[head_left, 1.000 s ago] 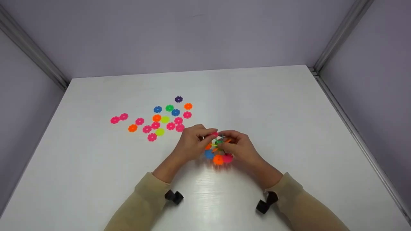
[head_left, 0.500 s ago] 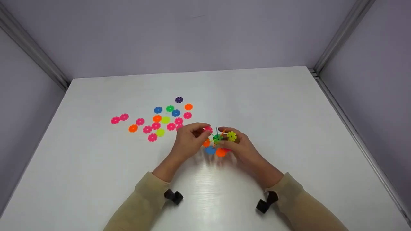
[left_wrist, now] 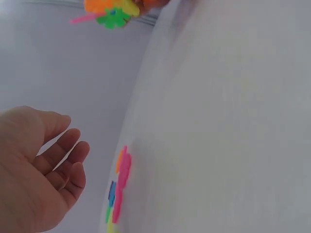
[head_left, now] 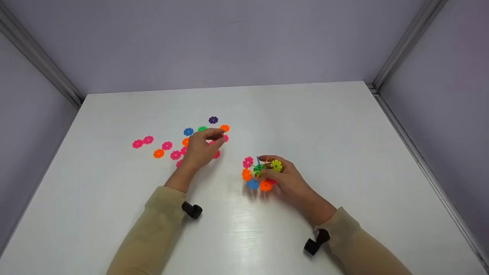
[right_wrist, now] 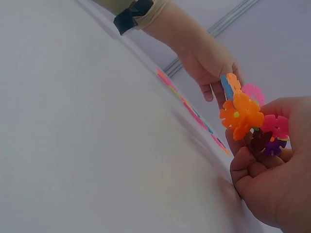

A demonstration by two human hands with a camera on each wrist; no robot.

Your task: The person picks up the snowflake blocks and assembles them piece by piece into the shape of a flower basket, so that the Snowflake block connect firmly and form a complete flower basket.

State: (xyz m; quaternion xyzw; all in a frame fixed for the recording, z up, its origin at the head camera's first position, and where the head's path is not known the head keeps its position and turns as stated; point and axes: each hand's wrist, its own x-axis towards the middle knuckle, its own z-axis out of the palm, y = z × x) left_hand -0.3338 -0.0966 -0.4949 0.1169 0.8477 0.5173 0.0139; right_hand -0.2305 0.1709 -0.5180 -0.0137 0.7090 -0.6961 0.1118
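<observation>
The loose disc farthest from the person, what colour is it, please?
The disc is dark purple, clearest in the head view.

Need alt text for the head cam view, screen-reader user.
A person's right hand holds a cluster of interlocked multicolored flower-shaped discs over a white table. The empty left hand hovers over loose flower-shaped discs scattered to the left.

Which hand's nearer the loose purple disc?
Left. The left hand is over other loose discs, just on the near side of the purple disc; the right hand, holding the joined discs, is farther off to its right.
</observation>
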